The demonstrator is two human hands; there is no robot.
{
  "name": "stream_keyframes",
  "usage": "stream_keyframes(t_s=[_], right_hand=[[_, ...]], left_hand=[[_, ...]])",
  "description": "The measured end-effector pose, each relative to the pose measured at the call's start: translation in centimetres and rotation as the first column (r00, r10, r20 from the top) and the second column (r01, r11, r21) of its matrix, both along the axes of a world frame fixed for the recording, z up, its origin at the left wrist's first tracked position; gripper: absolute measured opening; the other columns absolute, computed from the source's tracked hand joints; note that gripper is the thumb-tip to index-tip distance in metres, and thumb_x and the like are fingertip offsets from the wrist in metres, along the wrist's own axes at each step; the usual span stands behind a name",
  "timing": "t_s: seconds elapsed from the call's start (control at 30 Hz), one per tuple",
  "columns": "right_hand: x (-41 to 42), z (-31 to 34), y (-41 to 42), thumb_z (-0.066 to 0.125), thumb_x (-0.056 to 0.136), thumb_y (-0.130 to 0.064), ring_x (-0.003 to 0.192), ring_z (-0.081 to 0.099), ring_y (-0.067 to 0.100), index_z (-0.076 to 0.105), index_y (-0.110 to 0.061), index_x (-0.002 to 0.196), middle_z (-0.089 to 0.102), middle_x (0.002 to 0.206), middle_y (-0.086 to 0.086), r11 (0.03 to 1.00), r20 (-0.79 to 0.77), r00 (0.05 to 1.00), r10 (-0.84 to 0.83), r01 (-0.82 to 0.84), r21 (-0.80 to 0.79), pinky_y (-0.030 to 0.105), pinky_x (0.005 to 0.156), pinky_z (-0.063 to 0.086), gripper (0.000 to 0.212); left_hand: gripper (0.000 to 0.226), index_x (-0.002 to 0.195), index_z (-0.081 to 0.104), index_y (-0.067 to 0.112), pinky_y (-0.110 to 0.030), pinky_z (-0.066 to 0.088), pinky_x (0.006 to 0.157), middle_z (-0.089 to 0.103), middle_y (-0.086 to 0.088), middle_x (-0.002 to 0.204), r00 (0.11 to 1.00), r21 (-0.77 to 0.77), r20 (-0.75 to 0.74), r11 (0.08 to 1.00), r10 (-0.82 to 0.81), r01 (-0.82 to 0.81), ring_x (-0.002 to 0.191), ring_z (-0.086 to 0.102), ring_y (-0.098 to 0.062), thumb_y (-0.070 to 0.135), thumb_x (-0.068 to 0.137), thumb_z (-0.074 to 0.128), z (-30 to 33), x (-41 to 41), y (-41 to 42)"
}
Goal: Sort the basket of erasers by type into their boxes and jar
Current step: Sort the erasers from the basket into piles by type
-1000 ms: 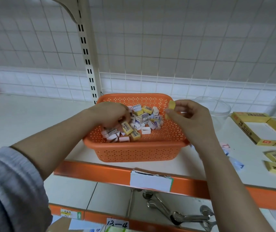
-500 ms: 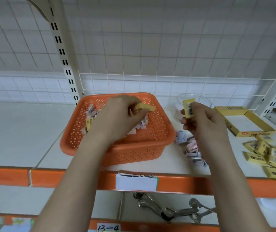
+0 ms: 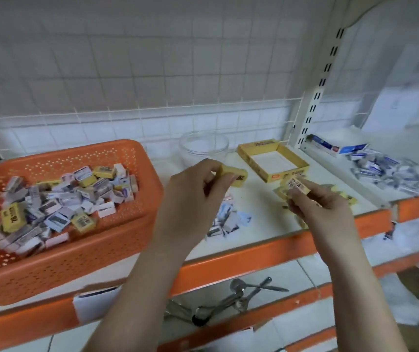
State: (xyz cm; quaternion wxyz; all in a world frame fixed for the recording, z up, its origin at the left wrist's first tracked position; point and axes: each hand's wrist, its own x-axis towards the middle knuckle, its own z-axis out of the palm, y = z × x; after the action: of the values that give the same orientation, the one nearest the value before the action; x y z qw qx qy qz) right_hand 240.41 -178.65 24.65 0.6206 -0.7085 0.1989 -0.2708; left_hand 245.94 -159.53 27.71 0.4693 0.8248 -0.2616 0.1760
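A: Holding a yellow eraser [image 3: 233,175] in your left hand [image 3: 198,189], are you? What does the wrapper say?

B: Your fingers and thumb pinch it from above, just right of the orange basket [image 3: 81,252]. There is dark print on its right end, but it is too blurred to read.

A: And your right hand [image 3: 317,207]?

B: It pinches a second yellow eraser [image 3: 296,186] between thumb and fingertips, barcode label facing up, at centre right of the frame, just in front of the yellow box [image 3: 273,160]. The digits cannot be made out.

A: What is in that box?

B: You see only its white floor. Its yellow rim carries dark lettering along the far edge and a small red mark on the near edge; neither is legible.

A: The jar?

B: The clear jar [image 3: 203,146] stands behind your left hand, left of the box. It looks hollow, though the glass is hazy.

A: The basket?

B: At left of the frame, it holds a mixed heap of erasers [image 3: 63,201]: yellow-wrapped ones among white, pink and blue-grey ones.

A: Anything loose on the shelf?

B: A small pile of pale erasers [image 3: 231,219] lies between your forearms, a few yellow erasers [image 3: 345,196] sit partly hidden behind your right hand, and at far right a blue-and-white box [image 3: 338,147] lies behind a heap of blue-and-white erasers [image 3: 386,171].
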Motion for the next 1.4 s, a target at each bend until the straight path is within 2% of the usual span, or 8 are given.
stream_keyframes(t_s=[0.27,0.53,0.7,0.8,0.9,1.1,1.27,1.4], right_hand=[[-2.1,-1.9,-7.6,0.06,0.09,-0.009,0.067,0.057,0.017,0.065,-0.018,0.108,0.06,0.071,0.007,0.987,-0.078,0.986,-0.148,0.142,-0.074,0.032,0.072,0.048,0.021],[1.7,-0.9,-13.5,0.05,0.093,-0.014,0.061,0.053,0.015,0.065,-0.013,0.112,0.063,0.078,0.006,0.958,-0.157,0.973,-0.17,0.126,-0.257,0.025,0.057,0.042,0.024],[4.6,-0.8,-15.2,0.044,0.096,-0.012,0.037,0.045,0.002,0.068,-0.013,0.104,0.057,0.065,-0.002,0.9,-0.274,0.961,-0.048,-0.077,-0.429,0.011,0.039,0.031,0.026],[5.3,-1.5,-15.6,0.052,0.094,-0.017,0.047,0.053,0.0,0.067,-0.015,0.11,0.063,0.077,-0.003,0.856,-0.327,0.945,-0.011,-0.16,-0.491,0.008,0.045,0.037,0.021],[4.9,-1.8,-15.9,0.056,0.093,-0.021,0.066,0.058,0.005,0.065,-0.019,0.113,0.063,0.099,-0.006,0.833,-0.31,0.95,-0.037,-0.141,-0.534,0.007,0.055,0.038,0.023],[2.4,-1.8,-15.2,0.055,0.091,-0.017,0.077,0.064,0.01,0.068,-0.021,0.1,0.069,0.09,-0.007,0.862,-0.174,0.983,-0.061,-0.036,-0.505,0.011,0.062,0.043,0.016],[1.0,-1.7,-13.1,0.074,0.078,-0.029,0.091,0.056,-0.002,0.067,-0.029,0.107,0.059,0.1,-0.02,0.768,-0.282,0.935,0.215,-0.34,-0.543,0.002,0.074,0.038,0.029],[2.4,-2.2,-11.9,0.075,0.078,-0.027,0.114,0.049,0.008,0.066,-0.021,0.117,0.058,0.12,-0.004,0.694,-0.34,0.919,0.2,-0.378,-0.613,0.004,0.087,0.027,0.041]], left_hand=[[0.018,0.091,0.061,0.025,-0.04,0.049,0.061,0.059,-0.001,0.062,0.985,0.021,-0.11,0.99,-0.136,0.139,0.062,0.058,-0.015,0.041,0.09,0.052,-2.1,-0.3,-8.0],[0.031,0.112,0.06,0.022,-0.024,0.035,0.056,0.051,0.013,0.067,0.979,0.118,-0.203,0.992,-0.028,0.053,0.066,0.051,-0.007,0.041,0.095,0.042,-3.4,0.4,-11.1],[0.029,0.105,0.062,0.022,-0.013,0.031,0.058,0.055,0.015,0.077,0.973,0.176,-0.22,0.984,0.073,-0.034,0.072,0.049,-0.002,0.034,0.099,0.036,-3.7,0.8,-11.5],[0.027,0.101,0.061,0.023,-0.008,0.031,0.057,0.053,0.016,0.074,0.968,0.201,-0.23,0.978,0.103,-0.056,0.069,0.047,0.004,0.032,0.1,0.035,-3.6,0.8,-11.9],[0.031,0.107,0.062,0.02,-0.022,0.035,0.058,0.056,0.01,0.079,0.962,0.209,-0.249,0.976,0.112,-0.06,0.07,0.05,-0.004,0.033,0.1,0.035,-3.5,1.5,-12.8],[0.035,0.133,0.045,0.023,-0.033,0.045,0.077,0.061,-0.004,0.114,0.935,0.406,-0.338,0.913,0.111,0.038,0.096,0.056,-0.019,0.024,0.099,0.038,-4.1,3.6,-15.7],[0.031,0.126,0.053,0.028,-0.033,0.044,0.085,0.057,0.003,0.12,0.951,0.43,-0.263,0.902,0.163,-0.036,0.107,0.053,-0.017,0.026,0.098,0.039,-4.1,2.6,-15.4],[0.029,0.116,0.061,0.027,-0.031,0.045,0.087,0.062,0.005,0.115,0.958,0.441,-0.201,0.892,0.204,-0.097,0.104,0.055,-0.015,0.024,0.097,0.04,-3.4,2.5,-13.2]])
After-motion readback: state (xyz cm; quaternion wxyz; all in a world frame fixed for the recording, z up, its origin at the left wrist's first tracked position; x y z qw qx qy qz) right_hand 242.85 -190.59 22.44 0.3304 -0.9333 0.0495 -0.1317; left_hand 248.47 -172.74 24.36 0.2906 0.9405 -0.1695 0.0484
